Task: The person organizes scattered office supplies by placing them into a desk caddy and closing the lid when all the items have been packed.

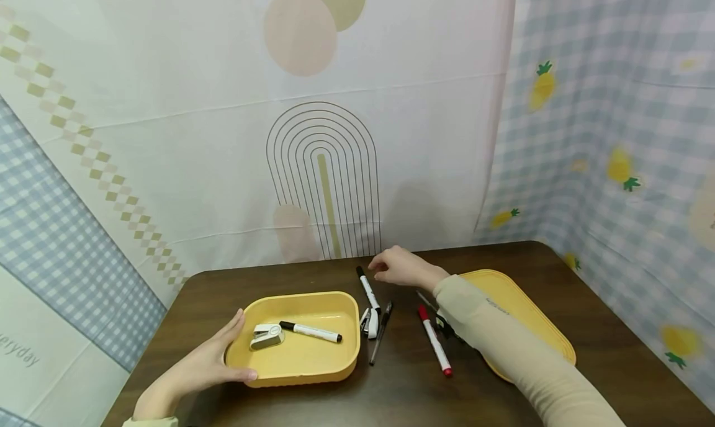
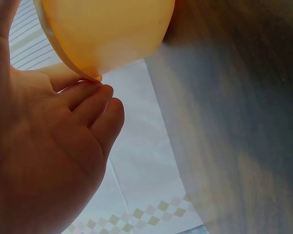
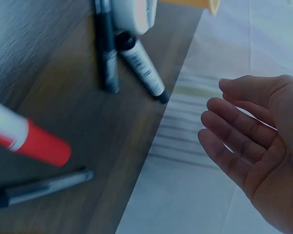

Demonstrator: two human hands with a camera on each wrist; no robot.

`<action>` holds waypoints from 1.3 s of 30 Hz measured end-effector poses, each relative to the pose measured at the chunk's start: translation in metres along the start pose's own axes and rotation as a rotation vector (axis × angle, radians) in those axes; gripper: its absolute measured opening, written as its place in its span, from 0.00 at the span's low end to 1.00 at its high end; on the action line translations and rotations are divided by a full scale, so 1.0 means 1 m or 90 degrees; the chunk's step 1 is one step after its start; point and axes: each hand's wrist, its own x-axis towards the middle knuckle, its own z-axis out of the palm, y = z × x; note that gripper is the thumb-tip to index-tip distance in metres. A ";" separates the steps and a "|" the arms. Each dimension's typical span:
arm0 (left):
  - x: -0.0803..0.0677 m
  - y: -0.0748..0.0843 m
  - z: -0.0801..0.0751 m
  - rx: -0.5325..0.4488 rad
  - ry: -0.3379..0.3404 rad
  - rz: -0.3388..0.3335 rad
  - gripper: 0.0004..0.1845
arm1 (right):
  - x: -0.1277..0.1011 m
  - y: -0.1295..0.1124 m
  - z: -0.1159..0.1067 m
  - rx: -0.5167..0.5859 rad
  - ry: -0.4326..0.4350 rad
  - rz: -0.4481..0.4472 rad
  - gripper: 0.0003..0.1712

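Note:
A yellow bin (image 1: 349, 345) stands on the dark table and holds a small white stapler (image 1: 267, 336) and a black-capped white marker (image 1: 311, 331). My left hand (image 1: 223, 354) cups the bin's front left corner, thumb along the front wall. In the left wrist view the left hand's fingers (image 2: 95, 109) curl under the bin's rim (image 2: 112, 29). My right hand (image 1: 398, 267) hovers at the table's back edge, fingers relaxed and empty, just right of another black-capped marker (image 1: 367, 288). In the right wrist view the right hand (image 3: 249, 141) is open, apart from that marker (image 3: 144, 70).
Between bin and lid lie a second white stapler (image 1: 370, 322), a black pen (image 1: 381, 331), a red-capped marker (image 1: 435, 341) and a thin pen (image 1: 427, 301). A yellow lid (image 1: 519, 315) lies under my right forearm. Patterned cloth walls close off the table (image 1: 558, 265) at the back and right.

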 end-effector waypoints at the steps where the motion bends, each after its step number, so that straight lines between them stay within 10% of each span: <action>1: 0.000 0.000 0.000 0.001 0.004 0.000 0.63 | -0.001 0.003 0.000 -0.004 0.001 0.001 0.15; 39: -0.003 -0.005 0.007 -0.011 0.018 0.012 0.60 | -0.075 0.072 0.027 0.012 -0.027 0.124 0.05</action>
